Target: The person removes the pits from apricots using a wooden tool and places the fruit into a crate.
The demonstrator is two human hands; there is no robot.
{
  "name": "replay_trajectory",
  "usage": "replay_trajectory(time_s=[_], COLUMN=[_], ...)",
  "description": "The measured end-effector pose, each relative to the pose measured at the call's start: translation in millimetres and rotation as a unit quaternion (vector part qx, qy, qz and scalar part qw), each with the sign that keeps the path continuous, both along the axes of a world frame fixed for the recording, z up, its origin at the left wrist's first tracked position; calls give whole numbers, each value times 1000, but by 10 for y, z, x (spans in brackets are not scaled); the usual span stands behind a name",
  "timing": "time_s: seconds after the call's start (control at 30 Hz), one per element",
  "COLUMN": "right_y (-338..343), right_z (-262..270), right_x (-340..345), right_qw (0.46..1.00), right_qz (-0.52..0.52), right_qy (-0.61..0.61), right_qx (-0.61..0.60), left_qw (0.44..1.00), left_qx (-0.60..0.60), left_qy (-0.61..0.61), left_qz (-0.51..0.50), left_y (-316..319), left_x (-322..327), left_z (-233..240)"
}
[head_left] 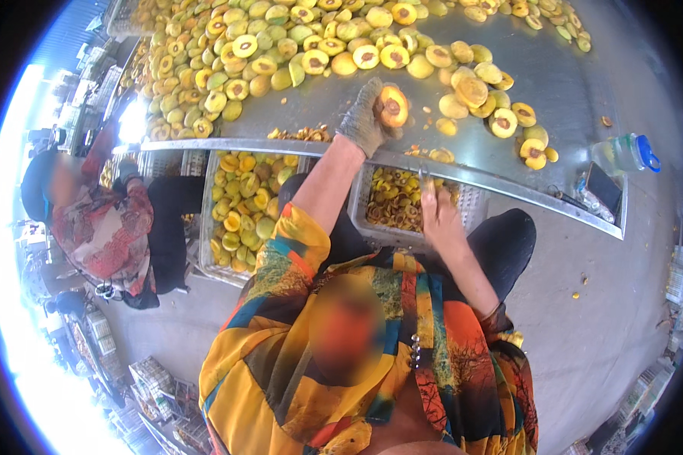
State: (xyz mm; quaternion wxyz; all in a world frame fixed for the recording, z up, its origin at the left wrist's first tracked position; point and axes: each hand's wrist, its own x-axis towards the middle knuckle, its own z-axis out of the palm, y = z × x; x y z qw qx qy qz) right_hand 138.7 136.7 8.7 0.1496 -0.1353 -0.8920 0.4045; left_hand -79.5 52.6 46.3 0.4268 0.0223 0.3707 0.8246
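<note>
A grey work glove covers my left hand (pixel 364 116), which holds a halved yellow peach (pixel 393 107) just above the metal table. The cut face shows, with a brown centre. My bare right hand (pixel 444 216) grips a small pitting tool (pixel 425 176) with a thin metal end; its exact shape is blurred. This hand is below the table's front edge, over a white plastic crate (pixel 370 227) holding brown-and-yellow fruit scraps (pixel 395 196). Beyond my left hand lies a large heap of peach halves (pixel 262 51). A smaller group of halves (pixel 478 94) lies farther right.
The metal table (pixel 523 68) has a raised front rim (pixel 250 146). At its right corner are a plastic jug (pixel 620 153) with a blue lid and a dark phone-like object (pixel 603 187). A crate of peach halves (pixel 242 210) stands left of my legs. Another person (pixel 102 227) sits farther left.
</note>
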Motion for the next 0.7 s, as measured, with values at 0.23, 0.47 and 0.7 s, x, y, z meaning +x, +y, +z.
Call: replay_trajectory(time_s=[0.23, 0.47, 0.7], right_y=[-185, -353, -454], right_z=[455, 368, 476], right_x=[-323, -177, -176], right_qw=[999, 997, 979], right_qz=[-21, -52, -12], right_qy=[-38, -44, -118], right_qx=[-29, -20, -167], left_qw=[992, 991, 987], left_qx=[39, 65, 73], left_qy=[-50, -49, -46], left_qz=[108, 108, 134], left_y=[-150, -190, -163], left_x=[725, 941, 988], left_z=[-52, -150, -388])
